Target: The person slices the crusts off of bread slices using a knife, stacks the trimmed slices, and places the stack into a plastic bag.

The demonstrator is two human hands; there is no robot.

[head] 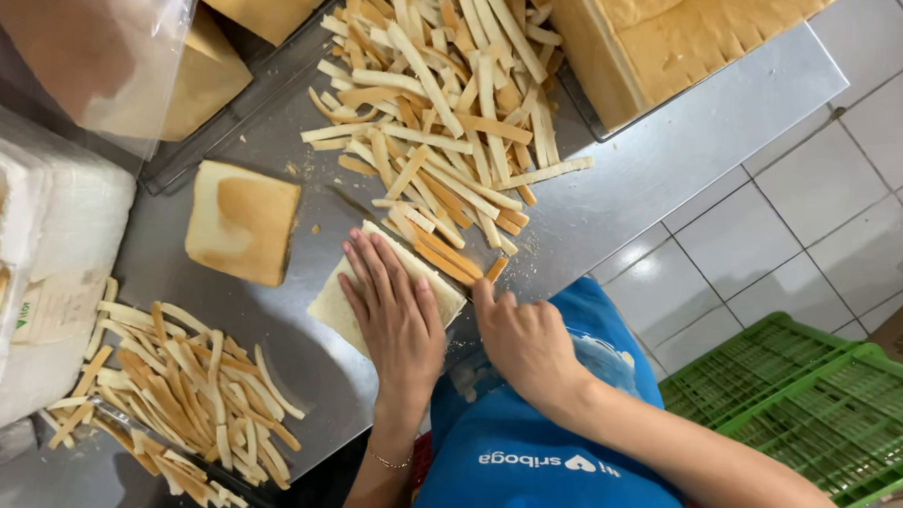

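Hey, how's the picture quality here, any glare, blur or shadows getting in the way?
Head view: even light; soft sheen on the steel table; bread strips sharp; clear plastic bag at top left blurred; faint shadow under the left hand.

Bright, even light; mild motion blur

Bare steel [613, 200] right of the crust heap [447, 104]; loaf [669, 41] behind.

Single head-worn view, steeply downward and close over the steel table [665, 161].
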